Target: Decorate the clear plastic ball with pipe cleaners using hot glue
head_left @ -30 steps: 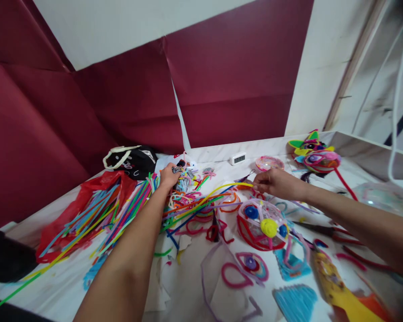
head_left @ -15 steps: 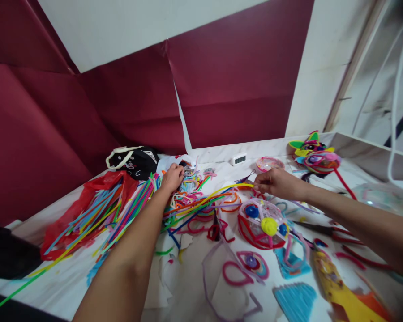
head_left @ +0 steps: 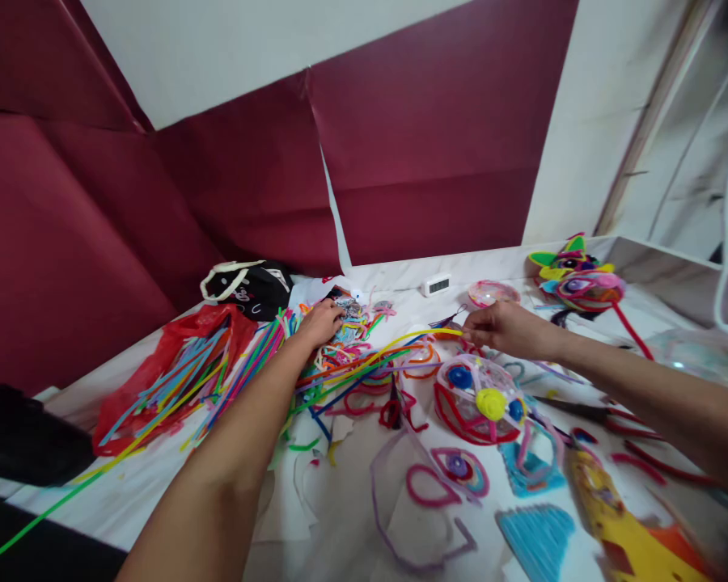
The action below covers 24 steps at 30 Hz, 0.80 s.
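Observation:
My right hand (head_left: 493,326) is closed in a pinch at the end of a yellow pipe cleaner (head_left: 428,332), which arcs leftward over other long pipe cleaners. Farther left, my left hand (head_left: 323,321) has its fingers curled down at a heap of short, many-coloured pipe cleaner pieces (head_left: 353,326); what its fingertips hold, if anything, is hidden. Under my left forearm lies a bundle of long pipe cleaners (head_left: 260,352). Below my right hand sits a round clear piece with blue and yellow coils and a red rim (head_left: 476,404).
At left are a red plastic bag (head_left: 127,396) of pipe cleaners and a black pouch (head_left: 251,289). A small white digital display (head_left: 435,285) stands at the back. Scissors (head_left: 582,411), a yellow tool (head_left: 619,517) and a blue ribbed piece (head_left: 537,537) lie at right.
My left hand has shifted slightly right and down onto the heap of short pieces. My right hand keeps its pinch on the yellow pipe cleaner. The view has turned slightly.

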Tool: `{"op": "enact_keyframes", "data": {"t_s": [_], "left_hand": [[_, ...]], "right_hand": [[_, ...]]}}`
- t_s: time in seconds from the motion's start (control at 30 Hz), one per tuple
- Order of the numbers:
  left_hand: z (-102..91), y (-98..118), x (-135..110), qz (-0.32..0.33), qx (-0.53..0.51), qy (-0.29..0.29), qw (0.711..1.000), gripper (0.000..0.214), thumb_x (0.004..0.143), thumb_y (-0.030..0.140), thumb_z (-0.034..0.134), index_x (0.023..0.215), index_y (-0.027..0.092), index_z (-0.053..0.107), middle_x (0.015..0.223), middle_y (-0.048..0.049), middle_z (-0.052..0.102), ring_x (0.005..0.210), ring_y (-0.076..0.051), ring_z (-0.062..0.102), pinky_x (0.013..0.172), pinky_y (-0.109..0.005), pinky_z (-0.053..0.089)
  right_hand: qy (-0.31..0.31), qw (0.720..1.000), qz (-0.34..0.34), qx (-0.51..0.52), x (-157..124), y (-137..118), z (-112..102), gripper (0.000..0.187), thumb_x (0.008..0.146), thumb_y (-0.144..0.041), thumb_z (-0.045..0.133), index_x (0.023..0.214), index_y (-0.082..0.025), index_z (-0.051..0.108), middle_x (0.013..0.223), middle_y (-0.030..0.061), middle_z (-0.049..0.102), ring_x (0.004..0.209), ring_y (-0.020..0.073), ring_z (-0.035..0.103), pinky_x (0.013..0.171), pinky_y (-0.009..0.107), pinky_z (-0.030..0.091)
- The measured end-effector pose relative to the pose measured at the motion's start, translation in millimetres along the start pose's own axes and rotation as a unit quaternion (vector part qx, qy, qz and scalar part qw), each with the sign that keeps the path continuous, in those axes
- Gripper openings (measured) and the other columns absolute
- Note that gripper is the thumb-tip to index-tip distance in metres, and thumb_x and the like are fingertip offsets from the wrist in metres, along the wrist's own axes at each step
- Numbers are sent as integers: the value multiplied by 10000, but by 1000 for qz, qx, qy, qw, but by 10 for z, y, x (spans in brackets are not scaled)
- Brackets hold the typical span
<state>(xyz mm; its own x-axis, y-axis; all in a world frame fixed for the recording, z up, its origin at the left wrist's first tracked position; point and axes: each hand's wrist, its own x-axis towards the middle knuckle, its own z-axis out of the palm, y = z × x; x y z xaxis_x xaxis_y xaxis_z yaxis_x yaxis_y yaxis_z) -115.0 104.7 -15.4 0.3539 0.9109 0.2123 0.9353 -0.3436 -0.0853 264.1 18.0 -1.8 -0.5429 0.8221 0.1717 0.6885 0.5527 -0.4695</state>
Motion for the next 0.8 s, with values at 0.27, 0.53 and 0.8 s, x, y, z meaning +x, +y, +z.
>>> {"op": "enact_keyframes", "data": {"t_s": [0.27, 0.53, 0.8], "left_hand": [[-250, 212, -36, 32, -42, 10, 999, 291, 890, 237, 463, 1073, 180, 682, 1110, -83, 641, 1048, -228, 597, 958, -341, 443], [-256, 480, -333, 83, -51, -183, 978, 303, 912, 345, 555, 1132, 139, 581, 1121, -78, 614, 959, -194, 620, 822, -392, 541], [-194, 504, -426, 43, 8, -229, 973, 319, 915, 336, 551, 1179, 158, 561, 1188, -90, 587, 1014, -207, 603, 857, -410, 531]], "right_hand": [[20, 1000, 10, -4, 6, -38, -22, 296, 806, -420, 496, 757, -201, 690, 620, 13, 653, 566, 155, 551, 547, 273, 387], [23, 1000, 6, -11, -31, -93, -18, 312, 806, -437, 483, 753, -203, 682, 615, 11, 647, 564, 161, 555, 547, 280, 378], [15, 1000, 0, -10, -49, -184, -35, 295, 812, -428, 487, 730, -212, 669, 618, 8, 662, 563, 156, 575, 544, 265, 397]]}}
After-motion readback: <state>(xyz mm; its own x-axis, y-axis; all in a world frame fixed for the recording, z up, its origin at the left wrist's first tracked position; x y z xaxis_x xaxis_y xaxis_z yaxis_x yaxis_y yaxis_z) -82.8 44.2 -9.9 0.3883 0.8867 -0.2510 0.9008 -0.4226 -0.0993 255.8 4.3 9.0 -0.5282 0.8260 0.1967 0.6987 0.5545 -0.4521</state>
